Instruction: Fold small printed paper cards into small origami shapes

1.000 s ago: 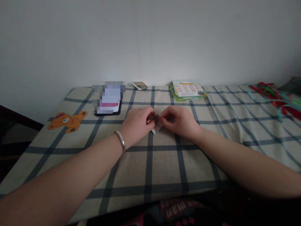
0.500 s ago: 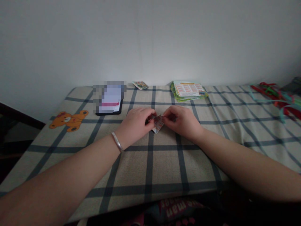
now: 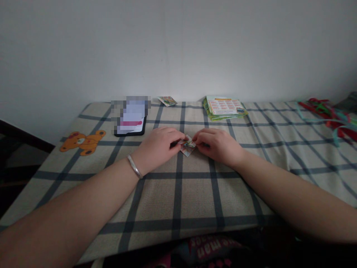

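Observation:
A small folded piece of printed paper (image 3: 188, 147) is between my two hands, low over the checked tablecloth (image 3: 156, 193). Its lower corner points toward me. My left hand (image 3: 163, 143), with a silver bangle at the wrist, pinches the paper's left side between thumb and fingers. On the other side, my right hand (image 3: 217, 144) grips the right corner with its fingertips. Parts of the paper's edges are hidden behind the fingertips.
A phone (image 3: 131, 119), partly blurred out, lies at the back left, near an orange bear cutout (image 3: 83, 142). By the wall are another folded paper (image 3: 167, 101) and a stack of printed sheets (image 3: 225, 108). Red and green ribbons (image 3: 329, 113) lie far right.
Both hands have shifted slightly apart. The paper between them looks flatter and more opened, with more of its printed surface showing.

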Motion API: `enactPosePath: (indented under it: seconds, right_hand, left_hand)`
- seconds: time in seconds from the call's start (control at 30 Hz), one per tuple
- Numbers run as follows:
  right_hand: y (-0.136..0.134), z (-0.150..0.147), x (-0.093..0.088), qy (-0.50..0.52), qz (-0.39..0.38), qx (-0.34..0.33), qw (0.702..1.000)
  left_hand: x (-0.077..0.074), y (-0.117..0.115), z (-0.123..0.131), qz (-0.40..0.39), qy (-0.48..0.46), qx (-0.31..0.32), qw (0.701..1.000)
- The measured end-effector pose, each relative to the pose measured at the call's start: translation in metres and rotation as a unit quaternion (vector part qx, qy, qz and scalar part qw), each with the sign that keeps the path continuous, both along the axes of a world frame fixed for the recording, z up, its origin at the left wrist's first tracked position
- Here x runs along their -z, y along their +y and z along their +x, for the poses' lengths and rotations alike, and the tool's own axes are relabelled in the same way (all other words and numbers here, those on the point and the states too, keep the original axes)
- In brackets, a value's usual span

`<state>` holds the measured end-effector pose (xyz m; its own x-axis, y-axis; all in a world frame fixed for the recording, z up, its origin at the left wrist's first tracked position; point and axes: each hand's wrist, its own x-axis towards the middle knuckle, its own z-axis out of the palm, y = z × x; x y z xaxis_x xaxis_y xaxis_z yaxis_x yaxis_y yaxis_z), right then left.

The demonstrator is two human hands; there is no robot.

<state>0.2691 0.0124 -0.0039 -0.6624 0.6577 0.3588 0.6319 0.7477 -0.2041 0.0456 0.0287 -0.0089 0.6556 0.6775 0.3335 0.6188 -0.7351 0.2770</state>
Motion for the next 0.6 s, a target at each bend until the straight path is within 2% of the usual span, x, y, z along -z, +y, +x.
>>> enactPosePath:
  seconds: [0.2, 0.33, 0.6]
  right_hand:
    - [0.003, 0.006, -0.003, -0.052, 0.048, -0.083, 0.994]
    - [0.001, 0.005, -0.006, -0.076, 0.058, -0.091, 0.991]
    - [0.000, 0.003, -0.010, -0.140, 0.066, -0.117, 0.981]
  left_hand:
    - [-0.001, 0.004, -0.006, 0.015, 0.011, 0.031, 0.999]
    - [-0.001, 0.010, -0.012, 0.028, 0.020, 0.069, 0.997]
    - [0.000, 0.017, -0.016, 0.050, 0.050, 0.103, 0.992]
